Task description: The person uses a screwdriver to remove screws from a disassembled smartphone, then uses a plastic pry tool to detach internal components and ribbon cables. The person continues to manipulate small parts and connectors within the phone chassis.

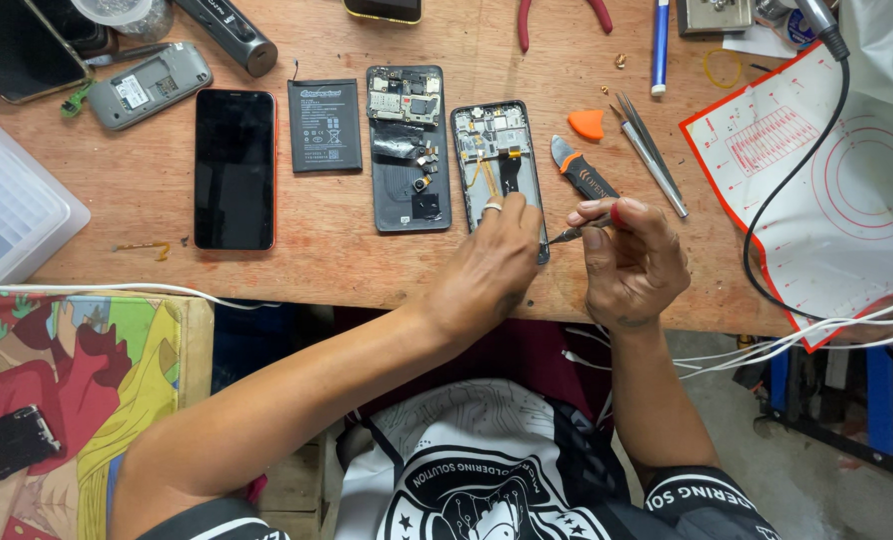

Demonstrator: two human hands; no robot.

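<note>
An opened phone frame (498, 150) with exposed boards and orange flex cables lies on the wooden table (327, 240). My left hand (487, 265) rests on its lower end, fingers pressing it down. My right hand (632, 262) pinches a small red-handled screwdriver (589, 227), its tip pointing left at the frame's lower right edge.
Left of the frame lie a dark back cover with loose parts (408, 150), a black battery (325, 125) and a black phone screen (234, 168). An orange pick (588, 123), a grey-orange pry tool (581, 172) and tweezers (652, 155) sit right. A white-red mat (827, 170) with a black cable covers the right side.
</note>
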